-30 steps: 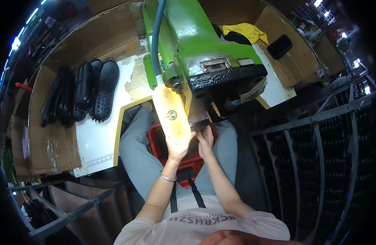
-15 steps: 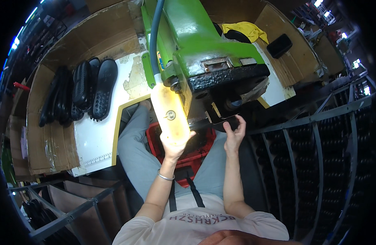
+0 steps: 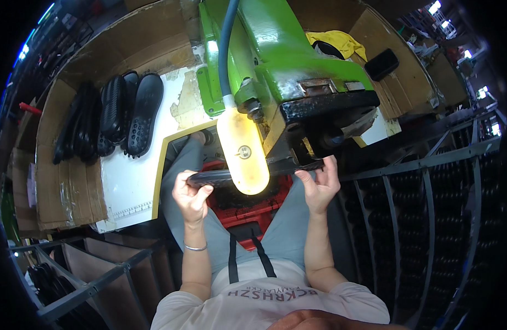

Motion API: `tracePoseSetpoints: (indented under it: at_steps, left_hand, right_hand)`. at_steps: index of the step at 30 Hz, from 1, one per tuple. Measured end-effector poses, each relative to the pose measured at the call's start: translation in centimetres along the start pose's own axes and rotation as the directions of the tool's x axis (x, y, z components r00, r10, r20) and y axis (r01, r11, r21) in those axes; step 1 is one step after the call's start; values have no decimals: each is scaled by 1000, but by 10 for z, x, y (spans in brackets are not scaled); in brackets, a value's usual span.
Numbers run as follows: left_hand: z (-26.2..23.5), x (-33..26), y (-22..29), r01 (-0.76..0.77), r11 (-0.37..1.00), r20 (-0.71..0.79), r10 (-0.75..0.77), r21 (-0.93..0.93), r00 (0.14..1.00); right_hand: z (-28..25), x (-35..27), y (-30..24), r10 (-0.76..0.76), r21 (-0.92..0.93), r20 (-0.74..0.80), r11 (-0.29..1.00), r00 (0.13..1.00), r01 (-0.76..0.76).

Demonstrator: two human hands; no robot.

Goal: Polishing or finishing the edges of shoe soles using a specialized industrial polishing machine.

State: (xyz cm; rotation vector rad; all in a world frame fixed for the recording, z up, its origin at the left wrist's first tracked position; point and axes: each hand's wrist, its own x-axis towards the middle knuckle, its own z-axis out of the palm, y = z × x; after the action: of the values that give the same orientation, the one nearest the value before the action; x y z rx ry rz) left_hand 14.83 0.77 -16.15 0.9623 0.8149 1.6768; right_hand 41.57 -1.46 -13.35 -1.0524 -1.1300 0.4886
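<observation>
Dominating the upper middle of the frame, the green machine point(image 3: 286, 60) leans out over the seated person's lap, its black head point(image 3: 325, 110) just above the work. Left of it, in the upper left, a row of black soles point(image 3: 121, 118) lies on the white bench point(image 3: 127, 187). Below the head, at frame centre, a glowing yellow lamp point(image 3: 243, 151) hangs in front of a red crate point(image 3: 248, 212) resting between the knees. And there's the piece: a dark sole point(image 3: 253, 173) held level across the centre, right under the head, partly hidden by the lamp. The left hand point(image 3: 192, 195) is curled closed around its left end; the right hand point(image 3: 318, 184) has fingers pinched on the right end. Judging from this, good work here means keeping the sole flat, both grips even, and fingertips well out from under the head.
</observation>
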Motion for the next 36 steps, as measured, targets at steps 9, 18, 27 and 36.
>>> tracePoseSetpoints:
  at_steps: [9, 18, 27, 36]
  left_hand:
    - [-71, -3, -3, 97, 976, 229, -142, 196, 963]
    - [73, 7, -3, -574, 378, 457, 357, 727, 815]
    - [78, -18, -75, -8, 984, 154, -20, 178, 988]
    - [97, -30, -91, 90, 988, 73, -81, -128, 994]
  right_hand:
    - [41, -6, 6, -236, -126, 61, 962, 970, 242]
    - [52, -2, -6, -417, -331, 135, 836, 899, 438]
    - [30, -38, 110, 15, 88, 77, 996, 997, -21]
    - [-33, -32, 133, 426, 431, -21, 820, 905, -376]
